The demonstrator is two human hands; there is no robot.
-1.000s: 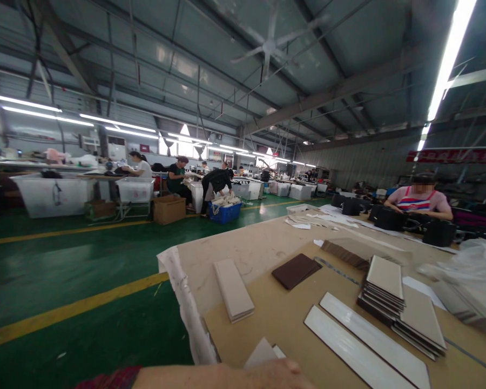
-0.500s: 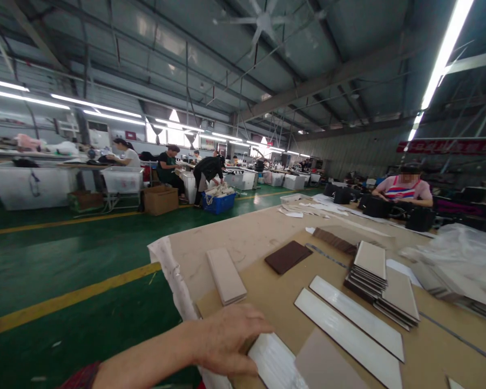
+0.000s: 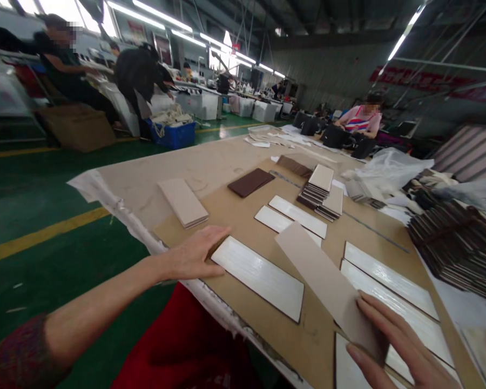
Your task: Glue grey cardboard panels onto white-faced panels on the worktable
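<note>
My left hand (image 3: 200, 254) is at the left end of a white-coated panel (image 3: 261, 278) lying flat near the table's front edge. Its thumb and fingers span that short end, gripping it. In my right hand (image 3: 397, 343), at the lower right, a beige strip-shaped panel (image 3: 319, 270) is pinched between thumb and fingers. The beige panel is tilted, its far end above the table and just right of the white-coated one. More glossy white panels (image 3: 392, 273) lie under and beside my right hand, partly hidden by it.
Beige panels (image 3: 182, 201) and dark brown panels (image 3: 251, 182) lie farther back on the table (image 3: 141, 175). Stacked panels (image 3: 322, 186) stand mid-table; a tall dark stack (image 3: 457, 246) is at right. A co-worker (image 3: 360, 119) sits at the far end; others work at left.
My view has turned right and down. My right hand has come into view holding the beige panel, and more of the white-coated panel shows. My left hand stays at its end.
</note>
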